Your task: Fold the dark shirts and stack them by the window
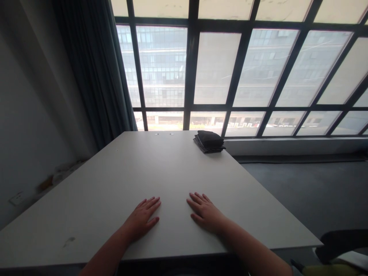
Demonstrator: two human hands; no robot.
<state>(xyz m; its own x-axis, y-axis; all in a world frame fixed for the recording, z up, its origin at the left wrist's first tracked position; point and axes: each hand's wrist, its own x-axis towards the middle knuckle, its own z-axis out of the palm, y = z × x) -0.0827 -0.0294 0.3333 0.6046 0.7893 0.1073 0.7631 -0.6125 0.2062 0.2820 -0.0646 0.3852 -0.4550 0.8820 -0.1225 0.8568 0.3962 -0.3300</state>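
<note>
Both hands lie palm down on a white table [161,168], a short gap between them. My left hand [143,217] rests left of the middle near the front edge, fingers stretched out and thumb apart, holding nothing. To its right, my right hand [204,212] lies flat with its fingers a little spread, also with nothing in it. A stack of folded black cloth [209,141] sits at the table's far right corner, well beyond both hands.
A large window with dark frames [192,65] rises behind the table. A dark curtain [92,76] hangs at the back left. Part of a black chair armrest [343,239] shows at the lower right. A wall socket [17,198] is at the left.
</note>
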